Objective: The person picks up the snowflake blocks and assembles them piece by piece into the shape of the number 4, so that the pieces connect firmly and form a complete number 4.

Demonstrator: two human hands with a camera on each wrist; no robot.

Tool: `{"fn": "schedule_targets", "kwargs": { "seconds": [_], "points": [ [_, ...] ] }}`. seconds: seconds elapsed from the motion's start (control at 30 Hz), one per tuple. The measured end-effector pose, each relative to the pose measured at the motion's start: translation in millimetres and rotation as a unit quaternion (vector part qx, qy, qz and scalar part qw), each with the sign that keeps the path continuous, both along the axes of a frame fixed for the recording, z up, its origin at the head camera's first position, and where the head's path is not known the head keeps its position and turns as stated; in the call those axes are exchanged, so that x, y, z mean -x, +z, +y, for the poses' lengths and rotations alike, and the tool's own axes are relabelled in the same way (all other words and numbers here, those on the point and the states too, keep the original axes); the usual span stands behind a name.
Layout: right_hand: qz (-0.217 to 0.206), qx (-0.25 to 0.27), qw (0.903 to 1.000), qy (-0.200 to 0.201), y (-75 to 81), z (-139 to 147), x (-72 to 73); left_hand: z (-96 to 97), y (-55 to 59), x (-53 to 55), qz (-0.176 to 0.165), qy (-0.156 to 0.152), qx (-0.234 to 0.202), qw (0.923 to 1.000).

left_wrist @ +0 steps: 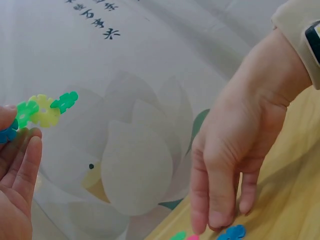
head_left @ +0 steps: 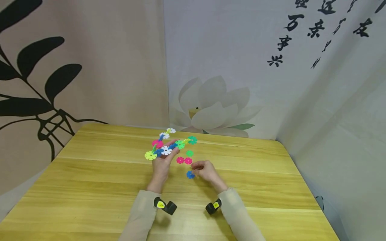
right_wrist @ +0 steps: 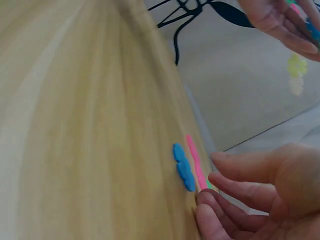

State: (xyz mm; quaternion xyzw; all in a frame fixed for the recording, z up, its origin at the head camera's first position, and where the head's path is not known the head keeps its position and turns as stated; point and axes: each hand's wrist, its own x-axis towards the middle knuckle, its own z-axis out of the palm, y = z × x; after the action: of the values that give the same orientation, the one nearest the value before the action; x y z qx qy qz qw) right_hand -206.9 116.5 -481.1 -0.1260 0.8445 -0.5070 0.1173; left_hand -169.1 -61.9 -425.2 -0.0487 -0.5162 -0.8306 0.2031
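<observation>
My left hand (head_left: 162,166) holds up a branching chain of interlocking plastic snowflake discs (head_left: 166,150) in yellow, blue, white, pink and green. In the left wrist view, the thumb and fingers pinch a blue disc (left_wrist: 8,133), and green and yellow discs (left_wrist: 45,111) stick out beyond it. Low over the table, my right hand (head_left: 206,170) has loosely bent fingers, with a gap between thumb and forefinger and nothing visible in it. Its fingertips are close to a loose blue disc (head_left: 190,174); whether they touch it, I cannot tell.
Two pink discs (head_left: 184,160) lie side by side on the wooden table (head_left: 259,187), with a green disc (head_left: 189,153) behind them. A printed cloth backdrop (head_left: 223,50) stands along the far edge. Each wrist wears a black camera strap (head_left: 213,206).
</observation>
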Motion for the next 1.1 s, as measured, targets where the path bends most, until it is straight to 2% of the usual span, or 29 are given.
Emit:
{"fn": "schedule_targets", "kwargs": {
  "seconds": [0.17,0.3,0.4,0.6,0.77,0.93,1.03,1.1],
  "points": [
    [0.024,-0.071,0.997,0.02,-0.7,-3,-2.5,-0.3,0.1,0.2,0.006,0.002,0.01,0.9999],
    [0.053,-0.129,0.9893,0.042,1.1,-7,-3.7,-0.6,-0.1,0.4,0.014,0.002,0.01,0.9998],
    [0.064,-0.153,0.9849,0.05,3.5,-10,-4.5,-0.9,-0.2,0.6,0.019,0.0,0.011,0.9998],
    [0.044,-0.174,0.9823,0.053,5.9,-11,-4.2,-0.8,0.1,1.1,0.026,0.001,0.006,0.9997],
    [0.048,-0.142,0.9872,0.053,2.9,-8,-4.0,-0.4,0.9,0.7,0.028,0.003,0.003,0.9996],
    [0.065,-0.064,0.9956,0.024,3.6,-3,-7.2,0.2,0.8,1.0,0.028,0.005,0.001,0.9996],
    [0.074,0.001,0.9973,-0.006,15.2,-2,-13.5,0.4,0.1,1.9,0.024,0.006,0.0,0.9997],
    [0.084,0.038,0.9953,-0.031,34.8,-5,-23.6,0.5,-0.4,2.4,0.021,0.009,0.003,0.9997]
  ]
}}
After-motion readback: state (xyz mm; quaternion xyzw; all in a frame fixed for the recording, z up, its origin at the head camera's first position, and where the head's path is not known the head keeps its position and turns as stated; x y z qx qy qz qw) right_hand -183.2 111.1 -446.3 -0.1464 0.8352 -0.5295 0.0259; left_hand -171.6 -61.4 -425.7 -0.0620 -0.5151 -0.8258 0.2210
